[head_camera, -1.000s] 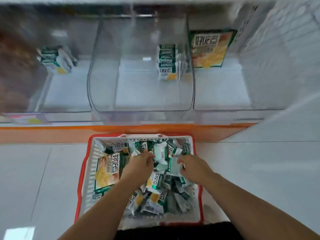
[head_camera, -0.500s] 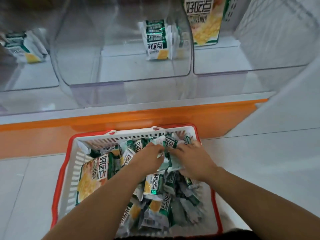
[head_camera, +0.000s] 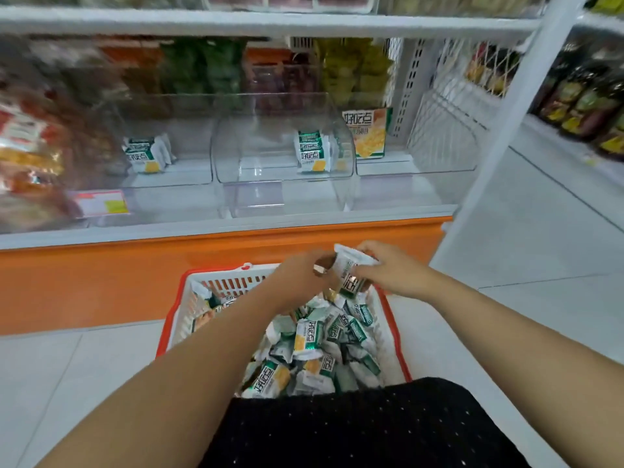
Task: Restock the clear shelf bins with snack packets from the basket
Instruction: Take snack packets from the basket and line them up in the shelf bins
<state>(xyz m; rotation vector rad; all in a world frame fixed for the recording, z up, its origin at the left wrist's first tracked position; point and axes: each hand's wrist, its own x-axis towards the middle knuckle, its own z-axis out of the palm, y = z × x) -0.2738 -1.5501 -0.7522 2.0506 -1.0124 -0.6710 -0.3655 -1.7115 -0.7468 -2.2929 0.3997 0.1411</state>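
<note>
We count two hands, left hand [head_camera: 297, 282] and right hand [head_camera: 396, 275], holding packets [head_camera: 349, 268]. Below the grip we count one basket [head_camera: 229, 285]; beyond it, three clear bins [head_camera: 256, 179] and one large pack [head_camera: 367, 133].

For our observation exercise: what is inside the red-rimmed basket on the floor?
Loose green-and-white snack packets fill the basket, with a larger packet at its left, partly hidden by the left forearm. Its bottom is covered.

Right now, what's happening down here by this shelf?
A person is restocking snacks. The left hand and right hand together grip a small bundle of packets above the far rim of a red basket full of snack packets. The clear shelf bins ahead hold only a few.
</note>
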